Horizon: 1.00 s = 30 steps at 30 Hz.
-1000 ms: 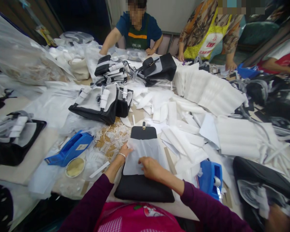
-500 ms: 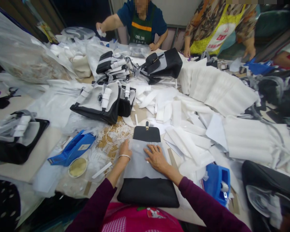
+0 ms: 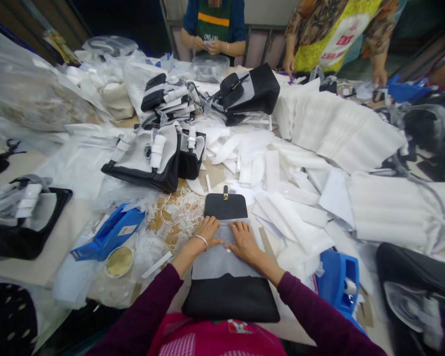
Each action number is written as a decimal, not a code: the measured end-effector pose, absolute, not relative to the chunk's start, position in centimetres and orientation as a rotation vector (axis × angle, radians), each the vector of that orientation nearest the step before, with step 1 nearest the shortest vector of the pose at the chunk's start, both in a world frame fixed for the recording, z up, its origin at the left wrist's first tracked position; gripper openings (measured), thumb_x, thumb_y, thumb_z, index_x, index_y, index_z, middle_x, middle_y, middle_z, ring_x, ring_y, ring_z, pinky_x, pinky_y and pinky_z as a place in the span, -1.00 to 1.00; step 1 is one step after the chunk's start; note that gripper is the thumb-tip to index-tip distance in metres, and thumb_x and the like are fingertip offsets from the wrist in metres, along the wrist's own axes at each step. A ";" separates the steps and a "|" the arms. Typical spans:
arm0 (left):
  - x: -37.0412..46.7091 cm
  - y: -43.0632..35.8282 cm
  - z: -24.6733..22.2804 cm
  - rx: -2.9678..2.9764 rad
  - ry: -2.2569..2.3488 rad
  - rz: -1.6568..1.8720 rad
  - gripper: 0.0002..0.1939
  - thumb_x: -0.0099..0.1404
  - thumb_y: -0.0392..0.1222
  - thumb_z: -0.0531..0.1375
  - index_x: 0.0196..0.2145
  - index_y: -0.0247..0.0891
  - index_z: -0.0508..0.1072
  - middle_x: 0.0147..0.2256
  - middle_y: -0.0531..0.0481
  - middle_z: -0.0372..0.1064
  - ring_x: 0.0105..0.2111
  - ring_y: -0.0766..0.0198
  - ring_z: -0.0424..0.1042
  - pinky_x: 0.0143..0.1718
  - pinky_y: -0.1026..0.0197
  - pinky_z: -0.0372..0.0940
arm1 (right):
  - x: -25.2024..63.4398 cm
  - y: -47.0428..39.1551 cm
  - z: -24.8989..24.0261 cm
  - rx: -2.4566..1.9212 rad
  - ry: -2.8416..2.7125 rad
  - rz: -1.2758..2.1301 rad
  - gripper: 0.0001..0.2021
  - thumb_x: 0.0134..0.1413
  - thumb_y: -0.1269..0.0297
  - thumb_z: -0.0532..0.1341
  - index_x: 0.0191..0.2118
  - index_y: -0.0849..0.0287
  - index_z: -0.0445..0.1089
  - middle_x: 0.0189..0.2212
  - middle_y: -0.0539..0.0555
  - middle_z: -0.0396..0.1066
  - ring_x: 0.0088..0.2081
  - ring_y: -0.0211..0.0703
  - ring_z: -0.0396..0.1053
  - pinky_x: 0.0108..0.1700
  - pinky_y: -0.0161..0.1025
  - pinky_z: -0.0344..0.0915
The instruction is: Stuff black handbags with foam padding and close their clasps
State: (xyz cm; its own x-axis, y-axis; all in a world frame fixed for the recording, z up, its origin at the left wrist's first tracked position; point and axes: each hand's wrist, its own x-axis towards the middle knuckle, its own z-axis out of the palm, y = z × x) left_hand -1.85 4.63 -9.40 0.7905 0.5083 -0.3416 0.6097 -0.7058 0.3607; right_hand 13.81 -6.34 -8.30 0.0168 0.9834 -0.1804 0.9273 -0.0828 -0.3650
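1. Head camera view: the left hand (image 3: 208, 232) is pressing on the far left part of a grey translucent sheet (image 3: 222, 264), its thumb pointing right and standing apart from its fingers, which are clamping on nothing.
2. The right hand (image 3: 244, 241) is lying just beside it on the same sheet, fingers slightly spread and thumb pointing left.
3. The sheet is covering the middle of 1 black bag (image 3: 230, 299), which is lying flat at the near edge of the table (image 3: 25, 267); its flap with 1 gold-coloured clasp (image 3: 226, 197) is extending to the far side.
4. On the left, 1 blue dispenser (image 3: 113, 232) is resting near 1 round tub (image 3: 119, 262); white strings (image 3: 181, 202) are lying between them and the flap.
5. On the right, another blue tape dispenser (image 3: 337, 279) is standing near loose white pieces (image 3: 267, 170).
6. Far left of the flap, partly wrapped bags (image 3: 139, 170) are sitting.
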 end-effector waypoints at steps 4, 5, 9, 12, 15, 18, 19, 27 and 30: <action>-1.9 5.2 -9.9 2.535 0.849 -0.310 -0.41 -0.07 0.14 0.36 -0.20 -0.24 0.28 -0.16 -0.09 0.20 -0.13 0.03 0.18 -0.14 0.04 0.14 | 14.6 -5.0 -8.0 -2.174 -2.076 0.632 -0.42 -0.14 -0.13 0.29 -0.10 0.22 0.31 -0.14 0.22 0.27 -0.08 0.10 0.16 -0.03 -0.03 0.13; -1.8 5.3 -10.1 2.531 0.851 -0.303 -0.40 -0.09 0.15 0.37 -0.22 -0.24 0.28 -0.17 -0.09 0.19 -0.14 0.04 0.18 -0.15 0.06 0.14 | 14.7 -4.7 -8.0 -2.177 -2.094 0.639 -0.41 -0.17 -0.14 0.30 -0.11 0.21 0.31 -0.15 0.22 0.27 -0.09 0.10 0.16 -0.04 -0.03 0.13; -1.9 5.4 -10.5 2.489 0.852 -0.267 -0.41 -0.10 0.16 0.37 -0.25 -0.23 0.26 -0.18 -0.07 0.18 -0.17 0.07 0.19 -0.17 0.10 0.13 | 15.4 -4.1 -8.3 -2.190 -2.108 0.690 -0.39 -0.23 -0.16 0.32 -0.14 0.20 0.30 -0.18 0.20 0.26 -0.11 0.08 0.16 -0.08 -0.06 0.14; -1.9 5.5 -10.6 2.475 0.866 -0.285 -0.41 -0.10 0.18 0.36 -0.25 -0.23 0.26 -0.20 -0.07 0.20 -0.16 0.06 0.19 -0.16 0.09 0.12 | 15.6 -3.9 -8.7 -2.199 -2.088 0.743 -0.38 -0.26 -0.16 0.34 -0.14 0.20 0.29 -0.19 0.18 0.26 -0.11 0.06 0.16 -0.08 -0.07 0.14; -2.0 5.6 -10.5 2.468 0.870 -0.318 -0.38 -0.11 0.21 0.35 -0.25 -0.24 0.26 -0.22 -0.08 0.22 -0.16 0.05 0.18 -0.16 0.09 0.12 | 15.7 -3.8 -9.1 -2.197 -2.075 0.778 -0.38 -0.28 -0.16 0.35 -0.15 0.20 0.30 -0.18 0.18 0.26 -0.11 0.06 0.17 -0.08 -0.08 0.14; -2.2 5.7 -10.5 2.465 0.862 -0.331 -0.37 -0.11 0.21 0.36 -0.24 -0.25 0.27 -0.22 -0.07 0.22 -0.17 0.05 0.18 -0.16 0.09 0.12 | 15.8 -3.7 -9.3 -2.193 -2.078 0.792 -0.39 -0.29 -0.17 0.35 -0.18 0.19 0.31 -0.19 0.17 0.26 -0.12 0.06 0.18 -0.10 -0.09 0.14; -2.3 5.6 -10.5 2.468 0.865 -0.320 -0.37 -0.11 0.21 0.36 -0.23 -0.24 0.27 -0.21 -0.07 0.21 -0.17 0.06 0.18 -0.15 0.09 0.11 | 15.8 -3.7 -9.3 -2.193 -2.080 0.793 -0.39 -0.29 -0.17 0.35 -0.18 0.18 0.31 -0.18 0.17 0.25 -0.12 0.06 0.18 -0.11 -0.10 0.14; -2.5 5.5 -10.0 2.434 0.845 -0.308 -0.41 -0.06 0.21 0.33 -0.23 -0.23 0.26 -0.19 -0.07 0.27 -0.14 0.03 0.17 -0.15 0.08 0.06 | 16.0 -4.1 -8.3 -2.168 -2.176 0.722 -0.46 -0.16 -0.17 0.28 -0.14 0.12 0.31 -0.24 0.12 0.30 -0.14 0.03 0.21 -0.13 -0.10 0.10; -2.7 5.4 -10.1 2.419 0.838 -0.299 -0.44 0.01 0.23 0.28 -0.21 -0.23 0.26 -0.20 -0.07 0.30 -0.15 0.04 0.18 -0.14 0.07 0.04 | 16.5 -4.2 -8.0 -2.115 -2.183 0.740 -0.54 -0.06 -0.13 0.24 -0.14 0.09 0.32 -0.26 0.08 0.32 -0.17 -0.02 0.24 -0.14 -0.13 0.09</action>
State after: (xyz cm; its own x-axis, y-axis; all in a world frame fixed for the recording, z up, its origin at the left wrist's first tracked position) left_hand -2.74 5.43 -10.07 0.7802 0.5011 -0.3745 0.6250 -0.6500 0.4322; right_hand 16.46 -4.22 -7.97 -0.0860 0.9467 -0.3104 0.9404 -0.0257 -0.3390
